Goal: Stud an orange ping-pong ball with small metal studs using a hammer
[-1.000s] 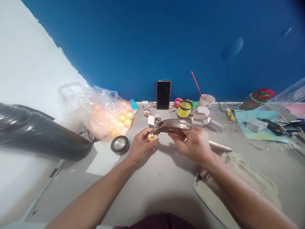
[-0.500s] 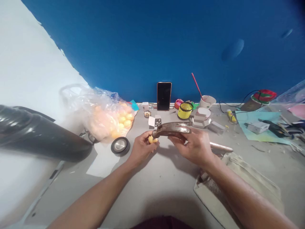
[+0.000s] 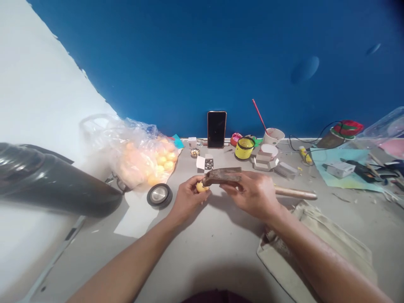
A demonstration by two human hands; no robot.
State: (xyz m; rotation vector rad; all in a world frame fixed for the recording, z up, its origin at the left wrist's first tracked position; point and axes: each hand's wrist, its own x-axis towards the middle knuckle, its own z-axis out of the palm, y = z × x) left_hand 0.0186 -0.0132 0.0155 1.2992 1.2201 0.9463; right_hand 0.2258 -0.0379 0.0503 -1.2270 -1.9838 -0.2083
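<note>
Pinched in the fingers of my left hand (image 3: pixel 187 198) is a small yellow-orange ball (image 3: pixel 200 187), partly covered by the fingertips. My right hand (image 3: pixel 257 194) is closed around a hammer (image 3: pixel 224 175), close to its dark, worn metal head. The hammer's wooden handle (image 3: pixel 296 192) sticks out to the right, past the wrist. The left end of the metal head lies against the top of the ball or just over it; I cannot tell whether they touch. Beyond the hands stands a small open white box (image 3: pixel 201 162) filled with small dark metal pieces.
A clear plastic bag of orange balls (image 3: pixel 161 160) lies at the left, near a round black-and-silver object (image 3: pixel 159 195). A phone (image 3: pixel 216 129) leans on the blue wall. Behind my right hand are a yellow cup (image 3: pixel 244 148) and white cup (image 3: pixel 273 136); a beige cloth bag (image 3: pixel 334 248) lies right.
The hammer has turned in my right hand, so its head looks different and more of the handle shows at the right. My left hand still holds the ball in nearly the same place.
</note>
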